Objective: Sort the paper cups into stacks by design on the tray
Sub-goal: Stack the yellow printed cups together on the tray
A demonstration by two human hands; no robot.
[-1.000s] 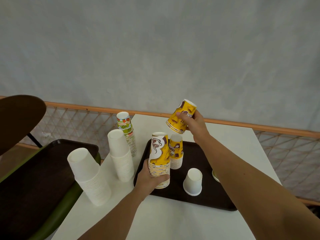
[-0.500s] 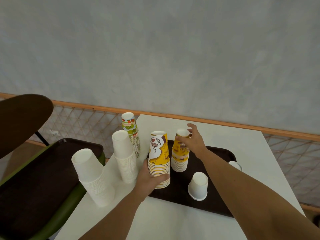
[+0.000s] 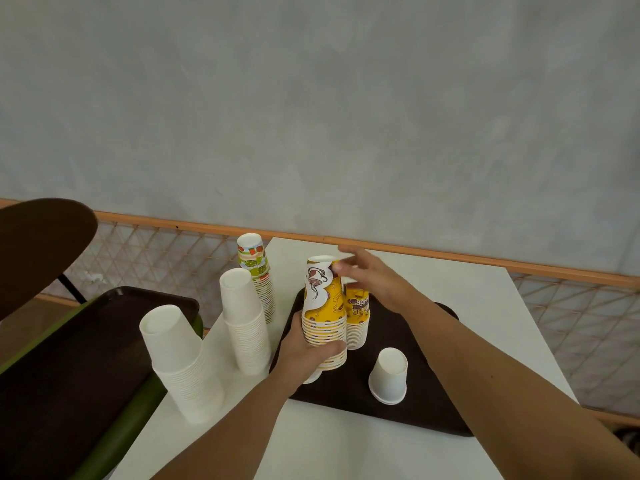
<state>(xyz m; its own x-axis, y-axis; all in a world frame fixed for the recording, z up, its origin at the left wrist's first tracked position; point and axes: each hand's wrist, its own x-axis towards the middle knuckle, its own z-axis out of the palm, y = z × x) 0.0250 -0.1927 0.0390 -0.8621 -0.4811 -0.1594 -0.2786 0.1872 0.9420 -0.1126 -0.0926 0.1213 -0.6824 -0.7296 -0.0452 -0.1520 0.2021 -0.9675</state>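
On the brown tray (image 3: 429, 417), the left hand (image 3: 304, 351) curls round the lower cups of a yellow coffee-swirl stack (image 3: 323, 306). This stack stands just in front of a second yellow stack (image 3: 358, 313), whose upside-down lettering seems to read "SHOP". The right hand (image 3: 374, 282), blurred, hovers at the front stack's top with fingers loosely spread and holding nothing, and a white cup (image 3: 389, 375) sits upturned on the tray's right part.

Single head-worn wide-angle cam, facing fwd & down across white table (image 3: 467, 289) toward grey wall (image 3: 311, 98), which fills upper half. Close range: forearms (image 3: 242, 427) enter from bottom edge; tray (image 3: 415, 410) approx. centre, left hand (image 3: 301, 355) gripping yellow stack (image 3: 323, 306) there
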